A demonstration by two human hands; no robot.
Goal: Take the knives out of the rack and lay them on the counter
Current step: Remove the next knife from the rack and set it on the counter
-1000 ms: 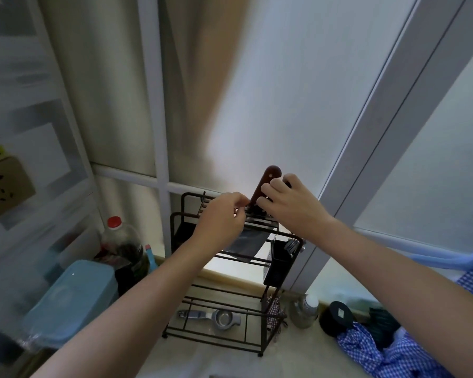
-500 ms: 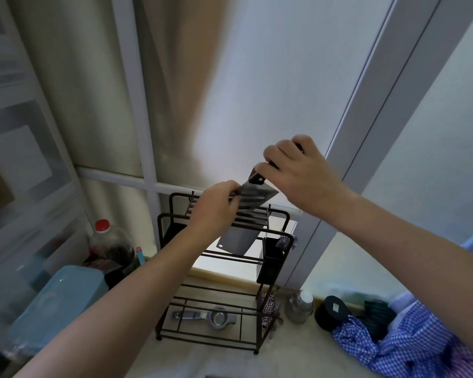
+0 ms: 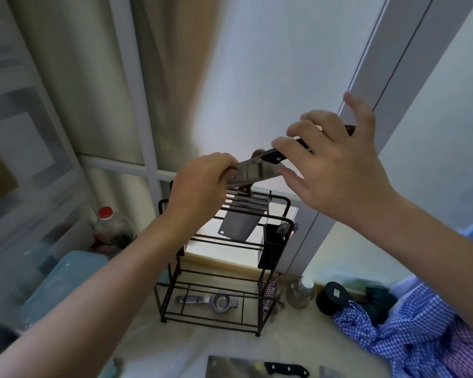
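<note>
Cleaver held level above the rack, handle rightward. Left hand pinching the blade; right hand loosely curled round the handle, fingers half spread.

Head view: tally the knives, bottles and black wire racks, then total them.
Knives: 3 (held black-handled steel knife, grey cleaver in the black wire rack, black-handled knife on the counter)
Bottles: 2 (red-capped, white-capped)
Black wire racks: 1
Total: 6

Two bare forearms, no sleeves visible to the frame edges. Left hand and right hand ungloved; no rings or watch.
</note>
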